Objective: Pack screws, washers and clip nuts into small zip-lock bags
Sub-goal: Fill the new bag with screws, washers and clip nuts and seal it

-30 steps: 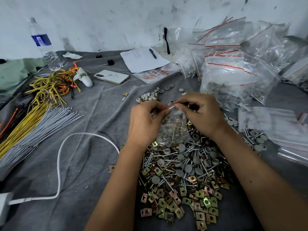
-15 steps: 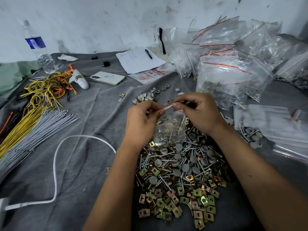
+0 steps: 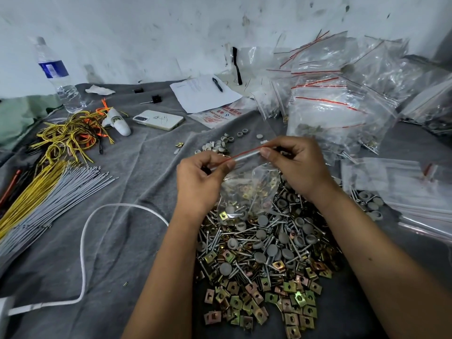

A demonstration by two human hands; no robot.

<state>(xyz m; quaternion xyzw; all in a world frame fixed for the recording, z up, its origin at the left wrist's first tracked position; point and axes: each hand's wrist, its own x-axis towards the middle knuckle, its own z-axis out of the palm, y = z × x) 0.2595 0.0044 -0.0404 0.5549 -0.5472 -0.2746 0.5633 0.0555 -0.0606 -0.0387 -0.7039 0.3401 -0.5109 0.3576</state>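
Note:
A small clear zip-lock bag [image 3: 249,187] with a red strip along its top hangs between my hands above the pile; clip nuts and grey washers show through it. My left hand [image 3: 199,182] pinches the left end of the strip. My right hand [image 3: 297,165] pinches the right end. Below lies a heap of screws and grey washers [image 3: 269,238], with brass clip nuts [image 3: 264,302] spread at its near edge. More grey washers [image 3: 217,144] sit loose beyond my hands.
Filled zip-lock bags [image 3: 337,99] pile up at the back right, flat empty ones [image 3: 401,187] at the right. Grey and yellow cable ties [image 3: 41,199], a white cable [image 3: 83,241], a phone [image 3: 159,119], a water bottle [image 3: 57,77] and paper with a pen [image 3: 203,92] lie left and behind.
My hands have drawn apart along the bag's top, so more of the red strip shows stretched between them. The camera has shifted slightly.

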